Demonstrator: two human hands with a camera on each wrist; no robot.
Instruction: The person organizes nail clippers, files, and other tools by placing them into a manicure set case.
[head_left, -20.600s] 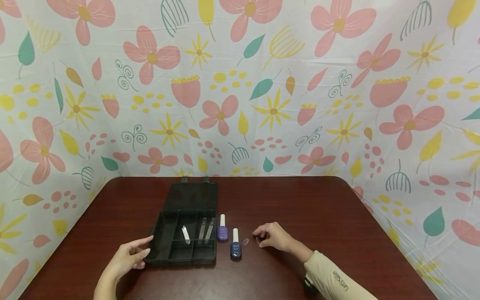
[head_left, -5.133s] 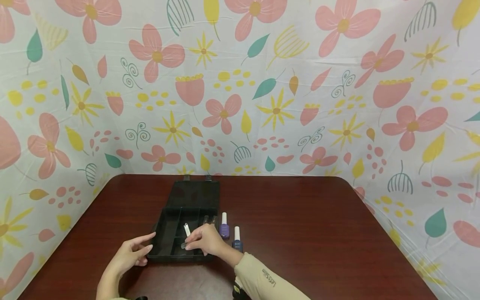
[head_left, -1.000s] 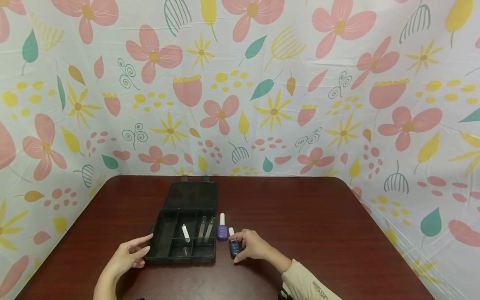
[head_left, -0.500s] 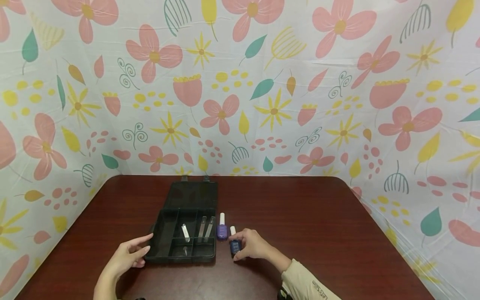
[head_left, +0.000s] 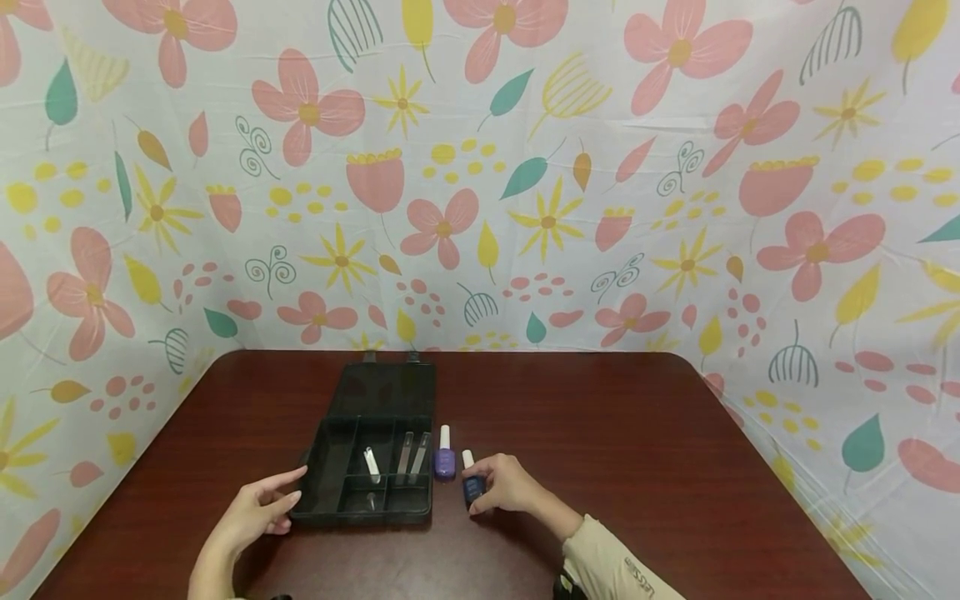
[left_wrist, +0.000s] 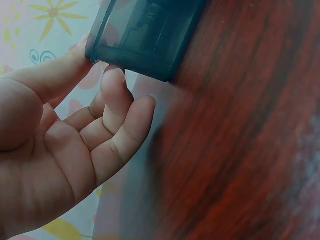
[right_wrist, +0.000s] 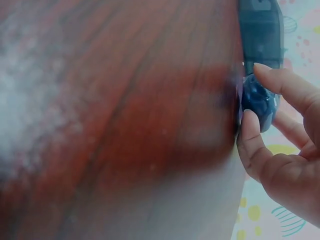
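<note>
My right hand (head_left: 510,487) pinches a dark blue nail polish bottle (head_left: 472,489) between thumb and fingers; its white cap points away from me. In the right wrist view the bottle's rounded base (right_wrist: 260,100) shows between the fingertips. My left hand (head_left: 258,510) touches the left side of a dark, see-through compartment box (head_left: 360,522), fingers relaxed at its corner. A purple nail polish bottle (head_left: 445,464) lies just right of the box. Inside the box are a nail clipper (head_left: 372,467), two slim flat sticks (head_left: 420,454) and a small clear piece (head_left: 371,502) in a front compartment.
The box's lid (head_left: 384,390) lies folded back behind it, latches toward the far table edge. Brown wood-grain table (head_left: 600,408) extends to the right of the bottles. A flower-patterned cloth (head_left: 480,208) hangs behind and at both sides.
Clear pieces earlier lay on the table and in my right hand; one now lies in a front compartment. My right hand then took the blue bottle, shifting it slightly away and right. Left hand stays.
</note>
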